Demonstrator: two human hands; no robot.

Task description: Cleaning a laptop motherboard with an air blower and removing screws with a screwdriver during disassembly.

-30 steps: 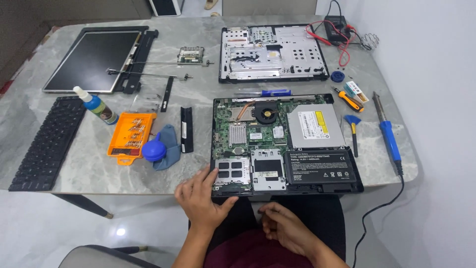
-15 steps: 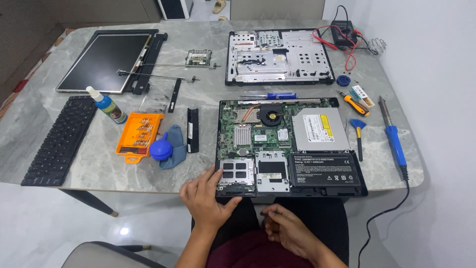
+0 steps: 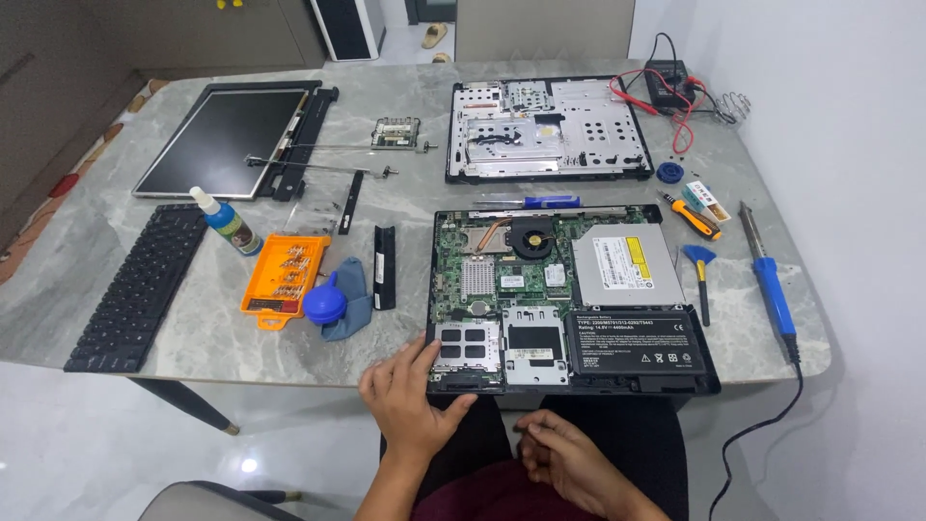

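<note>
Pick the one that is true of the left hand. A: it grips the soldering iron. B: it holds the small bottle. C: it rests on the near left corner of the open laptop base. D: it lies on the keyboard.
C: the left hand lies on the near left corner of the open laptop base, fingers at its edge.

The grey marble table [image 3: 405,198] carries an opened laptop base [image 3: 569,299] — keyboard [image 3: 135,289], screen panel [image 3: 227,140], orange screw tray [image 3: 285,275].
</note>
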